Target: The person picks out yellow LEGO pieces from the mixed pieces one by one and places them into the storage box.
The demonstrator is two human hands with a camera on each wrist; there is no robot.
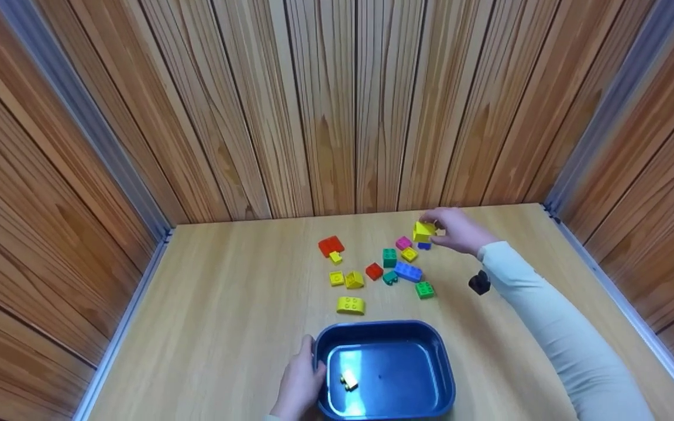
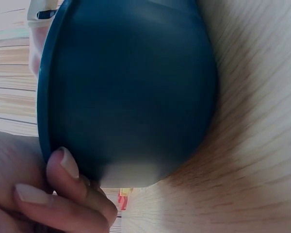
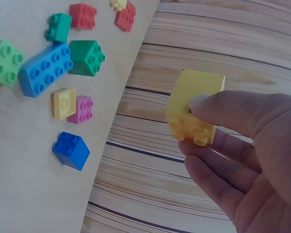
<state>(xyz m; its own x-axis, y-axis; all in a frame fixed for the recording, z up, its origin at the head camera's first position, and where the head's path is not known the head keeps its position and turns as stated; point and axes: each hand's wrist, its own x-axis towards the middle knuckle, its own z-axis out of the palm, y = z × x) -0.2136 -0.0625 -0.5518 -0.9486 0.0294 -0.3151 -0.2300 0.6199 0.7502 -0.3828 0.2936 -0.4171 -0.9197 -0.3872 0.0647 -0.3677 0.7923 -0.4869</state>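
Note:
My right hand [image 1: 458,230] pinches a yellow toy brick [image 3: 195,104] between thumb and fingers, held up over the table's far right part. Below it in the head view is a small blue brick [image 3: 71,150], with a pink brick [image 3: 81,109] and a thin yellow brick [image 3: 64,104] close by. At the near edge my left hand [image 1: 300,380] grips the left rim of a dark blue tray [image 1: 445,374], thumb over the rim. Inside the tray lies one small yellowish piece [image 1: 348,381].
Between tray and back wall lie a long blue brick [image 1: 408,271], several green bricks [image 1: 425,290], red bricks [image 1: 374,271] and yellow bricks [image 1: 350,305]. A small black object [image 1: 479,283] shows beside the right forearm. Wood-patterned walls [image 1: 337,117] close off the back and sides.

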